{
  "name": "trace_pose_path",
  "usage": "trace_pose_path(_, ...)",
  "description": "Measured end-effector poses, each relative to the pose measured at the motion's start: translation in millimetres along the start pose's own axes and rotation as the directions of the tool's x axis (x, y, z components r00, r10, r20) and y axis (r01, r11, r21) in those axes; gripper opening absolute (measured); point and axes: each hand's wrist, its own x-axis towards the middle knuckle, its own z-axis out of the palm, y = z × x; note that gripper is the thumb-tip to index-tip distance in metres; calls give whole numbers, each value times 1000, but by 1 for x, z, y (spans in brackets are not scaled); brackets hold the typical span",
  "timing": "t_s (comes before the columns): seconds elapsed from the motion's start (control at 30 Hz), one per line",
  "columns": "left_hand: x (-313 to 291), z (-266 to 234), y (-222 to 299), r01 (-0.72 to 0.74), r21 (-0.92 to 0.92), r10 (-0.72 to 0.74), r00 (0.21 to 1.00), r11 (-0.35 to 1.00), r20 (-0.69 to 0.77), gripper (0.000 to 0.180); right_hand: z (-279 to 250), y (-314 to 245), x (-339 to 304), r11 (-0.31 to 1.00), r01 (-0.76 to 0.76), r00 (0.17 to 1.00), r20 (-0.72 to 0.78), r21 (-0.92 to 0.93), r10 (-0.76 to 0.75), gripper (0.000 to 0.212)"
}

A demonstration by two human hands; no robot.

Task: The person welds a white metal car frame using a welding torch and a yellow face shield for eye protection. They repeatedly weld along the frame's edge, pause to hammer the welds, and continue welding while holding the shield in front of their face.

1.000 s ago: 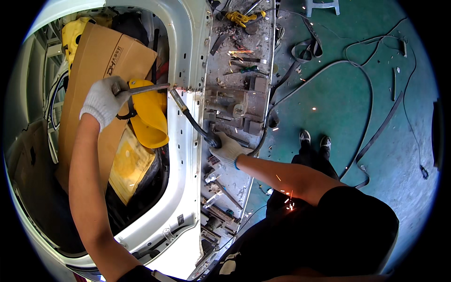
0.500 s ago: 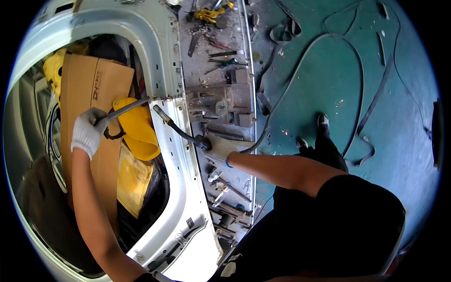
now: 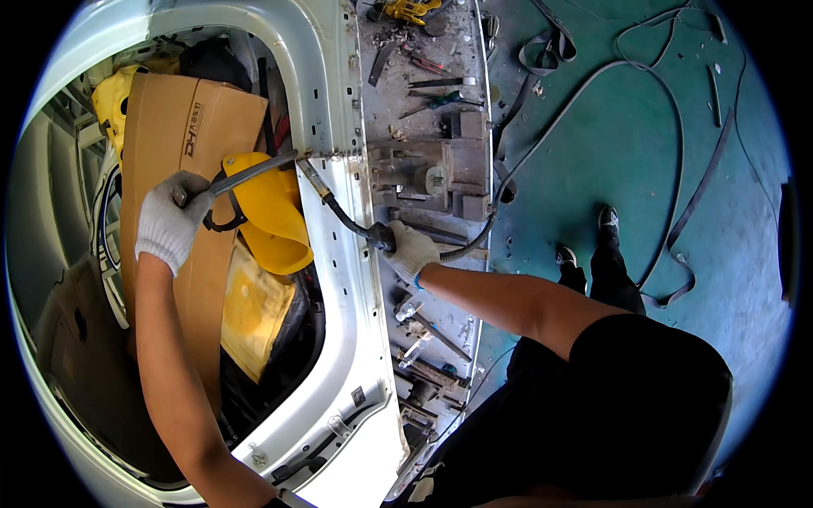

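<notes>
My gloved left hand is closed around a flat metal bar, whose far end rests at the seam of a pale vehicle body frame. In my gloved right hand is a welding torch with a bent black neck. Its nozzle points up and left, close beside the bar's end; whether they touch I cannot tell. Below the bar, inside the window opening, lies a yellow curved plastic hood, perhaps a welding mask. A brown cardboard box lies under my left hand.
A grey workbench ledge runs beside the frame, bearing a metal fixture, pliers, hammers and other tools. A thick cable and straps lie on the green floor. Yellow-stained cloth lies in the opening.
The whole view has shifted, so things sit farther right. The torch nozzle has come closer to the bar's end. Small orange sparks over the floor are gone. Both hands keep their holds.
</notes>
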Motion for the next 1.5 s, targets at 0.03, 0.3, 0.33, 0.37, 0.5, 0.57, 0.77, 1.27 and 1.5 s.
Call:
trace_pose_path(0.03, 0, 0, -3, -7, 8, 7, 1000, 1000, -2, 10, 2, 2, 1, 1000, 11, 1000, -6, -9, -11, 35)
trace_pose_path(0.3, -1, 3, 3, 9, 47, -8, 1000, 999, -22, 11, -20, 4, 5, 997, 45, 999, 26, -64, -43, 32)
trace_pose_path(0.33, -1, 2, 4, 11, 42, -10, 1000, 999, -25, 12, -21, 5, 7, 996, 57, 998, 13, -65, -57, 32)
trace_pose_path(0.37, 0, 0, 6, 14, 37, -13, 999, 999, -29, 12, -20, 7, 8, 995, 70, 998, 2, -68, -70, 33)
trace_pose_path(0.5, 2, -2, 17, 76, 58, -75, 997, 995, -11, 14, -17, 7, 11, 998, 37, 999, 37, -44, -36, 48)
trace_pose_path(0.57, 4, -6, 24, 85, 50, -85, 996, 995, -10, 13, -10, 12, 14, 997, 75, 997, -13, -25, -75, 51)
trace_pose_path(0.77, 2, -4, 17, 87, 14, -87, 996, 996, -11, 9, -11, 24, 23, 994, 90, 995, 46, -65, -87, 61)
trace_pose_path(1.27, -3, -3, 17, 98, 48, -98, 995, 994, -3, 13, -21, 22, 20, 982, 62, 997, 55, -179, -53, 75)
trace_pose_path(1.5, -4, -3, 25, 118, 133, -122, 992, 984, 22, 19, -35, 8, 13, 967, 66, 998, 14, -247, -64, 56)
